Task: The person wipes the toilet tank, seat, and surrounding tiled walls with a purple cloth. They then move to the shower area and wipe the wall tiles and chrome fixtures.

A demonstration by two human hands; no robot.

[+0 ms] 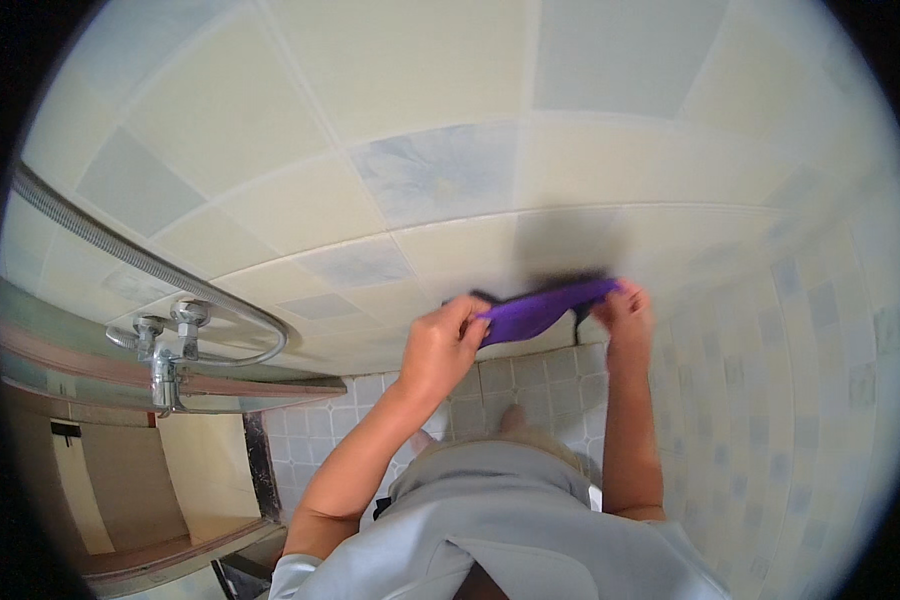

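A purple cloth (534, 313) with black parts is stretched between my two hands, close to the tiled wall. My left hand (444, 337) pinches its left end between thumb and fingers. At the other end, my right hand (626, 311) grips the upper corner and looks slightly blurred. A black strap-like piece (579, 321) hangs down near the right hand, and more black material shows behind the cloth's upper edge. What exactly the cloth is, I cannot tell.
The wall (450, 176) has cream and blue tiles. On the left are a chrome mixer tap (165, 367) and a metal shower hose (150, 262). An open doorway (202, 465) lies at lower left. Small grey tiles cover the floor (307, 442) around my feet.
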